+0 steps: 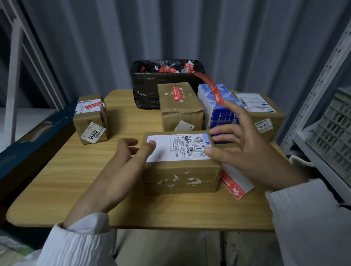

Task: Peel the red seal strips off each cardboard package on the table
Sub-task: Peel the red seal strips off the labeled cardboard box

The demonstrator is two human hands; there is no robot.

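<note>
A flat cardboard package (181,174) with a white shipping label lies at the table's near middle. My left hand (119,166) rests on its left end, fingers straight, index tip on the label. My right hand (240,143) hovers over its right end with the fingers spread. A peeled red seal strip (213,88) hangs in the air, with its lower end at my right index fingertip and its upper end toward the bin. Red strips are still stuck on the back middle package (181,108) and the small left package (89,119).
A bin lined with a black bag (147,81) stands at the table's far edge with several red strips inside. A blue box (218,110) and another package (265,116) sit at the right. A red-and-white strip (236,183) lies on the wooden table (71,179). Metal shelving stands at the right.
</note>
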